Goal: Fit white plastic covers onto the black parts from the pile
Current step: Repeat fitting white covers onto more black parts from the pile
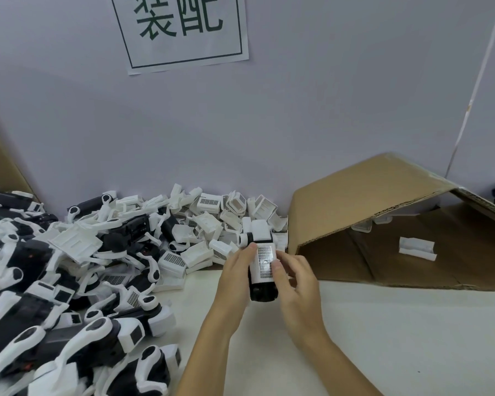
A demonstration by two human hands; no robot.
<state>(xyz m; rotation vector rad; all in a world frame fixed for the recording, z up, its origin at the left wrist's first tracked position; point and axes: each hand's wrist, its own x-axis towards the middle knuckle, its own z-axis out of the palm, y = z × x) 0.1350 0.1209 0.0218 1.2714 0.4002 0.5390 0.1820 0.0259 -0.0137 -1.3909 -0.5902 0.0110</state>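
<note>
My left hand (235,274) grips the black part (263,290), long axis pointing away from me, while my right hand (295,284) presses the white cover (265,262) against it.

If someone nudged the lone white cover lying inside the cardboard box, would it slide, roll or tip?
The white cover would probably slide: it looks flat-sided and lies low on the cardboard box floor. Likely light and stiff, being thin moulded plastic. Rolling seems unlikely.

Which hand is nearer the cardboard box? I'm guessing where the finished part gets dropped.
Right. The right hand is beside the cardboard box, just left of its opening; the left hand sits farther left, beyond the held part.
</note>
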